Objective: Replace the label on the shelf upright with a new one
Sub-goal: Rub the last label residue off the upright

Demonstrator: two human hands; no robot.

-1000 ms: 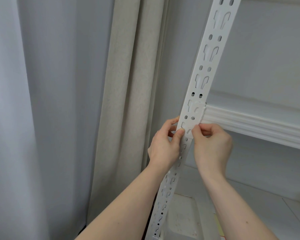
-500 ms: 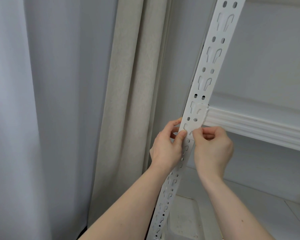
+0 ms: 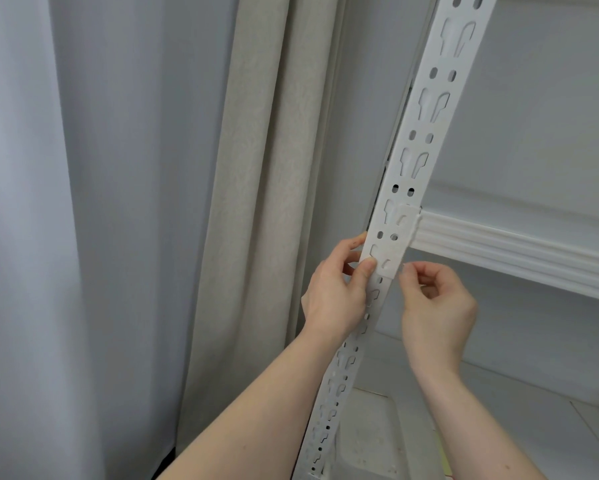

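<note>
The pale, nearly clear rectangular label [image 3: 393, 242] lies flat on the white slotted metal shelf upright [image 3: 417, 140], just where the ribbed white shelf edge [image 3: 519, 251] meets it. The left hand [image 3: 336, 292] grips the upright, thumb pressing the label's lower left. The right hand [image 3: 436, 306] hovers just beside the lower corner, fingertips pinched together; whether they hold anything is unclear. To do this well, brace the post and lift one corner, peeling slowly. The label's edges barely show against the paint.
</note>
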